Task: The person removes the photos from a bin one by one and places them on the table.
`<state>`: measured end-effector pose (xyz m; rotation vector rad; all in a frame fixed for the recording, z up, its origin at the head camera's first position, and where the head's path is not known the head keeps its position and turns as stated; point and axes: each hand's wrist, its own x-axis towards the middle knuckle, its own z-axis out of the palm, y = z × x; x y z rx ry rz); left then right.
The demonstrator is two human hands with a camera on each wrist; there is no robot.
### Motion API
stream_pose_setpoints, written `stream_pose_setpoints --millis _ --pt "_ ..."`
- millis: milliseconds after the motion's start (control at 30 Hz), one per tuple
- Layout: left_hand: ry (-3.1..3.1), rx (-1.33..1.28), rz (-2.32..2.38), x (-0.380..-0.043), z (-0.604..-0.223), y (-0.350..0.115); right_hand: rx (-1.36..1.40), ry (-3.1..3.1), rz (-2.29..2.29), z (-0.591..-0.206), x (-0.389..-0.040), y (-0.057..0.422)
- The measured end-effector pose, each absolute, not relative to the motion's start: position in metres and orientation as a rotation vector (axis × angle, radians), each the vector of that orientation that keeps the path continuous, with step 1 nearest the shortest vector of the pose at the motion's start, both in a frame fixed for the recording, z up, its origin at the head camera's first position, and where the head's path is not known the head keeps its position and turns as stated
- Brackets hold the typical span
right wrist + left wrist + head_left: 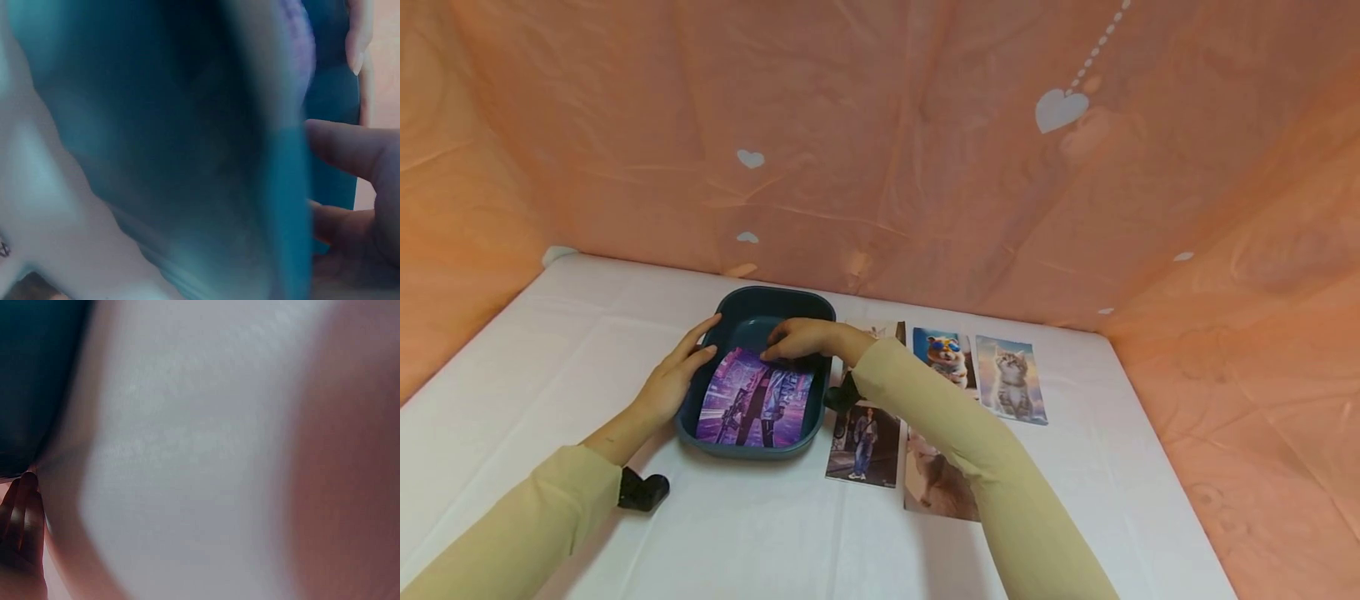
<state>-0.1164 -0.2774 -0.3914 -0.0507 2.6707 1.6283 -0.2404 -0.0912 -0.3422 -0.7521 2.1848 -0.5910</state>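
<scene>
A dark teal rectangular tray (775, 297) with rounded corners stands on the white cloth. At its left side, my left hand (668, 385) holds the rim, thumb over the edge and fingers along the outside; these fingers (25, 512) show against the tray wall in the left wrist view. My right hand (805, 336) reaches over the right rim into the tray. Its thumb and forefinger pinch the upper edge of a purple picture card (751, 408), which shows a dark-clad figure with a gun. The card curves slightly over the tray's near half.
Several picture cards lie right of the tray: a kitten (1011, 379), a hamster in sunglasses (946, 357), a standing person (863, 446) and others partly under my right arm. Orange curtains (880, 167) with white hearts enclose the white-covered table (760, 533) at the back and sides.
</scene>
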Motion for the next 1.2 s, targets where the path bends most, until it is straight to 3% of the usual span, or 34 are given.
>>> stream_pose_setpoints --millis 367,767,1200 --pt "2.680 -0.062 1.600 -0.117 -0.392 -0.279 -0.792 2.064 -0.580 -0.343 -0.242 -0.091" --pt "2.693 -0.058 1.585 -0.116 -0.392 -0.277 -0.586 1.923 -0.694 -0.340 -0.241 -0.092" --pt "2.656 -0.055 1.629 -0.119 -0.395 -0.278 -0.651 2.030 -0.586 -0.327 -0.228 -0.088"
